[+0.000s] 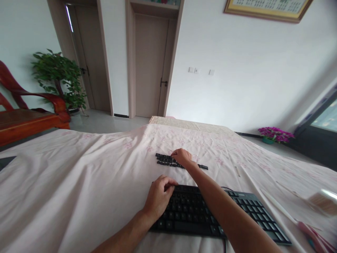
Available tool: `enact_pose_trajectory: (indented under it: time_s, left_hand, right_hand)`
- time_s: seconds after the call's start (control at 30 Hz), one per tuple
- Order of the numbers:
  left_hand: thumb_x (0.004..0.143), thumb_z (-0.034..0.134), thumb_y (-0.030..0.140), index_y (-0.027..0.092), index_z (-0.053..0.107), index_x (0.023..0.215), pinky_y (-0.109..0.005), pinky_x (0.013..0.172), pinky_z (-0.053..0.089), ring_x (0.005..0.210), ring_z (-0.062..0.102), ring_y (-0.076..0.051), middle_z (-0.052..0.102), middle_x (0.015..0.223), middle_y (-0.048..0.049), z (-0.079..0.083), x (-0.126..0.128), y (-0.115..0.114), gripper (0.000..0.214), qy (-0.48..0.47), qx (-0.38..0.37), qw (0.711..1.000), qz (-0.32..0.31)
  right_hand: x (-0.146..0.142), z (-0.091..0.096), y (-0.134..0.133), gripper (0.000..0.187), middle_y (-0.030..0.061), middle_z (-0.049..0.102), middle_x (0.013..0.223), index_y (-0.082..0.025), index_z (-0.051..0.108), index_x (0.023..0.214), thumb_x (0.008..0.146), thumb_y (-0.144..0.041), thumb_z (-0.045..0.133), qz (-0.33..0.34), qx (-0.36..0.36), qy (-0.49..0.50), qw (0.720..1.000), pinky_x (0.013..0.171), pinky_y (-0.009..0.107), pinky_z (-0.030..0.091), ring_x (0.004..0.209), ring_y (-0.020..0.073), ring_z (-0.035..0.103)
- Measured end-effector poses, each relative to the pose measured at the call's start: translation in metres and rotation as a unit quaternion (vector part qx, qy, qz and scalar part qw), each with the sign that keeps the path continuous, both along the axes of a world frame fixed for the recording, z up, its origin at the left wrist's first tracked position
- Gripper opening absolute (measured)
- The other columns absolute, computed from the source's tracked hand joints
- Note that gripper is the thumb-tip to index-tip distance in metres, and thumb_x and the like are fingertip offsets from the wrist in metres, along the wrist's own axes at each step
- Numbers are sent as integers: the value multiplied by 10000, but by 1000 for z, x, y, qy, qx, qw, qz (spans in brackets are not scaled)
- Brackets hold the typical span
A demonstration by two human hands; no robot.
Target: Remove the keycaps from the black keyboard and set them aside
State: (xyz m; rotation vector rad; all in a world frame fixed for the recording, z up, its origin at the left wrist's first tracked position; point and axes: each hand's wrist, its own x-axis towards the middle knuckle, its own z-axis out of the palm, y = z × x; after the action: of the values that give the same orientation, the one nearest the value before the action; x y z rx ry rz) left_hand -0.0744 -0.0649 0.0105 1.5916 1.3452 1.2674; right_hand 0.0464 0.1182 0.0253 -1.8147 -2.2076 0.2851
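Note:
A black computer keyboard (192,226) lies flat on the cloth in front of me. My left hand (160,195) rests over its upper left corner, fingers curled and pressed together at the back edge. Beyond the keyboard, loose black keycaps (164,159) lie in short rows. My right hand (182,156) reaches across the keyboard to them, its fingertips pinched together at the back row. Whatever small piece sits between those fingertips is hidden. My right forearm covers part of the keyboard.
A pale floral cloth (110,168) covers the surface. To the right lie a thin white stick (238,171), a blurred clear container (323,202) with light sticks and a pink-handled item (313,235). A thin black cable (226,188) runs behind the keyboard. A wooden chair (39,119) stands at left.

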Motion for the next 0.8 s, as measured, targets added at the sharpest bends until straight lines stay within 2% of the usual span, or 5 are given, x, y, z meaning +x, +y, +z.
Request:
enact_pose_trajectory:
  time_s: [0.27, 0.4, 0.47, 0.63, 0.8]
  left_hand:
    - [762, 501, 113, 204, 677, 830, -248, 789, 471, 819, 615, -142, 657, 868, -6, -3, 0, 1, 210, 3, 2, 1000, -2]
    - [767, 515, 130, 196, 670, 865, -255, 797, 476, 824, 622, -145, 668, 886, -15, -5, -1, 2, 195, -9, -1, 1000, -4]
    - [774, 523, 151, 191, 663, 880, -261, 800, 479, 831, 627, -149, 673, 894, -22, -8, -2, 2, 180, -14, -4, 1000, -1]
    - [788, 537, 211, 183, 659, 907, -268, 800, 483, 847, 636, -160, 684, 913, -37, -11, -3, 5, 173, -5, -13, 1000, 3]
    - [760, 522, 158, 183, 671, 886, -262, 768, 479, 831, 642, -167, 699, 896, -42, -5, -6, 15, 197, 71, -31, 996, -52]
  right_hand:
    - [6, 23, -20, 408, 73, 710, 869, -191, 718, 911, 914, -423, 381, 44, 30, 82, 995, 700, 257, 429, 829, 192, 638]
    - [15, 44, -49, 549, 45, 707, 925, -197, 697, 948, 974, -436, 204, 146, 41, 170, 974, 770, 237, 433, 853, 148, 629]
    - [23, 51, -68, 566, 30, 707, 819, -209, 704, 868, 972, -451, 204, 193, 43, 192, 961, 761, 254, 432, 790, 149, 626]
    - [47, 49, -111, 403, 14, 675, 707, -178, 638, 949, 938, -454, 344, 183, -3, 311, 933, 542, 222, 421, 498, 96, 524]
    - [63, 42, -136, 231, 51, 694, 845, -164, 585, 925, 862, -375, 512, 171, -62, 390, 902, 485, 203, 403, 587, 110, 581]
